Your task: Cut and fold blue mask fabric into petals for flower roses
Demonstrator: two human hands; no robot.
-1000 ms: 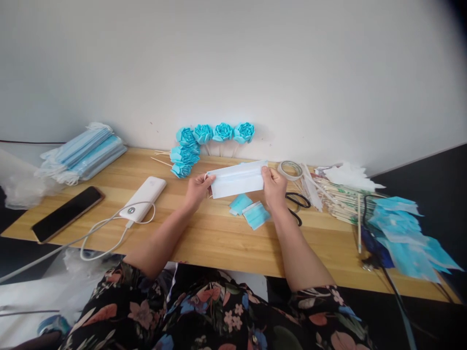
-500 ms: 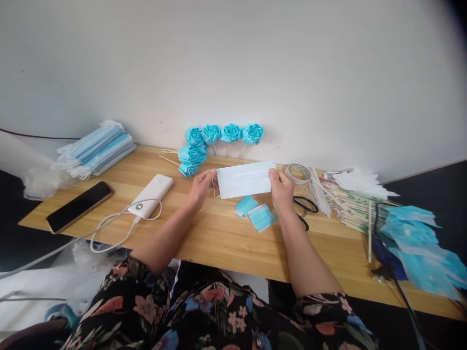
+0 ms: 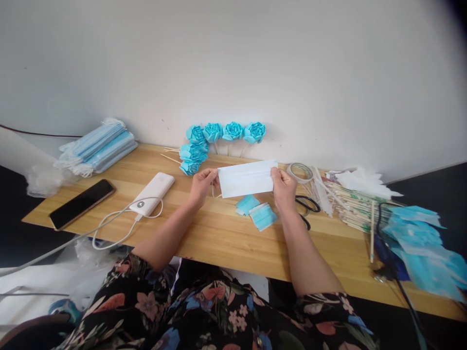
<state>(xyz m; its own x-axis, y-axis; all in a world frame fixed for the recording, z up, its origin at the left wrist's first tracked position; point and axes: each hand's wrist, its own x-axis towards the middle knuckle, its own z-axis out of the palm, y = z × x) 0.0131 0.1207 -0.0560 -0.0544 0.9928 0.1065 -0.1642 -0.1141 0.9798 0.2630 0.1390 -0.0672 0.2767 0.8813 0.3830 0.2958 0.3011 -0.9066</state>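
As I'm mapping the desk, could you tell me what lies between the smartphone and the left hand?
In the head view, a white power bank lies between the smartphone and the left hand.

Head view — forward-down, near table

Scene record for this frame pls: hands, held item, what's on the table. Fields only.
left hand: fingers hold the left end of the face mask
right hand: fingers hold its right end
mask pose: stretched flat, above the table
under mask: folded blue mask pieces on the table
left side: power bank with cable, phone, mask stack
at wall: blue flowers
right side: tape roll, scissors, stick bundle, blue scraps
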